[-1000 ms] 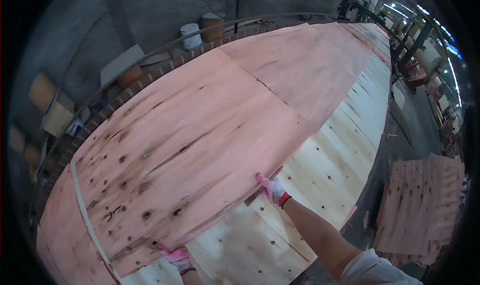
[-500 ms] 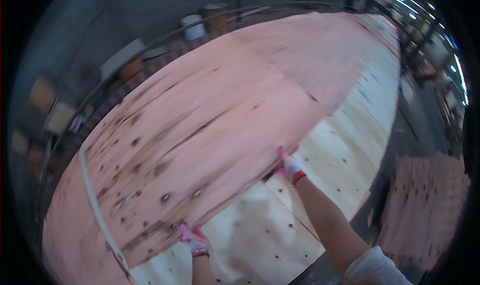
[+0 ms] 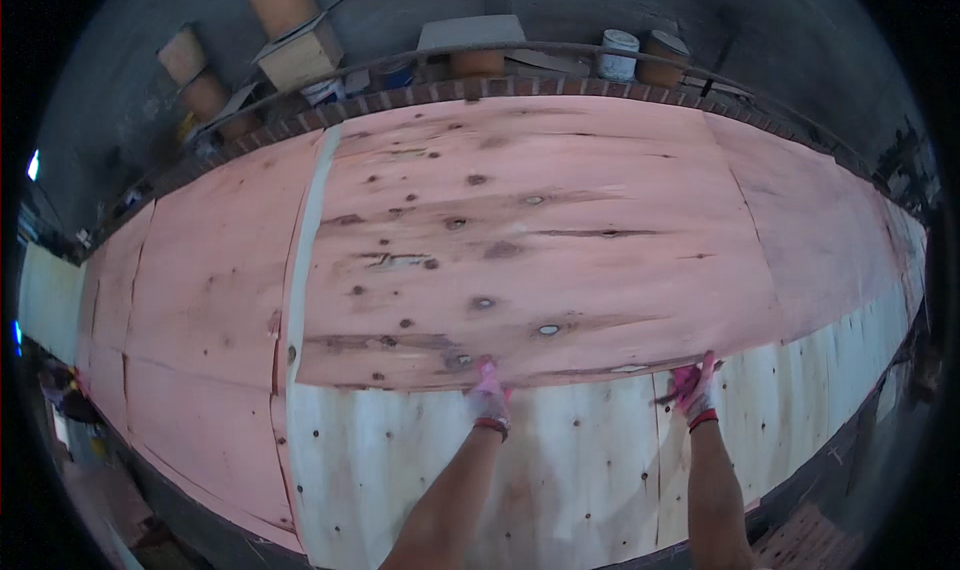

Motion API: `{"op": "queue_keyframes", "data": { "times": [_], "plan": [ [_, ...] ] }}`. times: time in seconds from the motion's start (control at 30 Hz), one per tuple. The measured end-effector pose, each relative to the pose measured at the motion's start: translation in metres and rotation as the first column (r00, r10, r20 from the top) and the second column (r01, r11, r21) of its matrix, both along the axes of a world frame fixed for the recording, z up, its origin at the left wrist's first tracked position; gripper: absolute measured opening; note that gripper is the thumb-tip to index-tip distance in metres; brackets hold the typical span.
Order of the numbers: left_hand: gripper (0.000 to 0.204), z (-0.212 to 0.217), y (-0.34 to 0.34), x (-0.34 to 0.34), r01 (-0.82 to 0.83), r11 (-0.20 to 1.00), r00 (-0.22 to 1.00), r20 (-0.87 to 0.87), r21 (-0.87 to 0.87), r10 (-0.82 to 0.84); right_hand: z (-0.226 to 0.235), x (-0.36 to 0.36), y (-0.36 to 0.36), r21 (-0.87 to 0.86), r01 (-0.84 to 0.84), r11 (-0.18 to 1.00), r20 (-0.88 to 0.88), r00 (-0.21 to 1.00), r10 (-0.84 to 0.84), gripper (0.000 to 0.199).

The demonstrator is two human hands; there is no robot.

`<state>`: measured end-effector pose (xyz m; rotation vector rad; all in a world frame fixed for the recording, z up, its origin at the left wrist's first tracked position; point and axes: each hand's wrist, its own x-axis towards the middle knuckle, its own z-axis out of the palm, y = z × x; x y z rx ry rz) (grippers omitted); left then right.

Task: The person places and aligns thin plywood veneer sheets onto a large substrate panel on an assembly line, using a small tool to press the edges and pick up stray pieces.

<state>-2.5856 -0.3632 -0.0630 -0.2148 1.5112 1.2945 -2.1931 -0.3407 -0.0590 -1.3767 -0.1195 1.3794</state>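
A large pink wood veneer sheet (image 3: 580, 260), marked with dark knots, splits and holes, lies over pale veneer (image 3: 560, 470) on a wide work surface. My left hand (image 3: 490, 398), in a white glove with pink fingers and a red cuff, is closed at the sheet's near edge, its thumb on top. Farther right along that edge, my right hand (image 3: 695, 392) in a matching glove grips it too, thumb pointing up. The fingertips of both hands are partly hidden. Beside the right fingers the edge looks dark and ragged.
A pale strip (image 3: 312, 220) runs front to back along the sheet's left end. More pink veneer (image 3: 210, 300) lies beyond it. A low brick ledge (image 3: 400, 98) with a rail borders the far side, holding a white bucket (image 3: 619, 58) and boxes. Pink sheets (image 3: 810, 540) are stacked at lower right.
The view has swung left and levelled, so the pink sheet now lies crosswise. Both hands remain at its near edge, now side by side at nearly the same depth.
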Motion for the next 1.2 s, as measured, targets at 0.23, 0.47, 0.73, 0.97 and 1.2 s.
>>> {"op": "queue_keyframes", "data": {
  "times": [0.23, 0.47, 0.73, 0.97, 1.2],
  "plan": [
    [0.064, -0.019, 0.002, -0.002, -0.064, 0.994, 0.997, 0.055, 0.085, 0.059, -0.007, -0.062, -0.119, -0.025, -0.184, 0.983, -0.153, 0.972, 0.178, 0.035],
    [0.046, -0.042, -0.062, -0.045, 0.463, 0.855, 0.886, -0.094, 0.233, -0.454, 0.007, -0.112, -0.245, -0.128, -0.453, 0.882, -0.327, 0.859, 0.394, 0.031],
    [0.032, 0.023, -0.291, -0.06, 0.469, 0.845, 0.852, 0.12, 0.256, -0.509, -0.005, -0.13, -0.32, -0.064, -0.331, 0.942, -0.409, 0.869, 0.277, 0.037],
    [0.039, 0.04, -0.526, -0.106, 0.404, 0.914, 0.897, 0.181, 0.031, -0.403, -0.03, -0.117, -0.317, 0.063, -0.315, 0.947, -0.554, 0.778, 0.296, 0.047],
    [0.036, 0.007, -0.833, -0.13, -0.26, 0.924, 0.965, -0.107, -0.281, 0.239, -0.073, -0.127, -0.321, 0.276, -0.722, 0.634, -0.184, 0.608, 0.773, 0.055]
  ]
}}
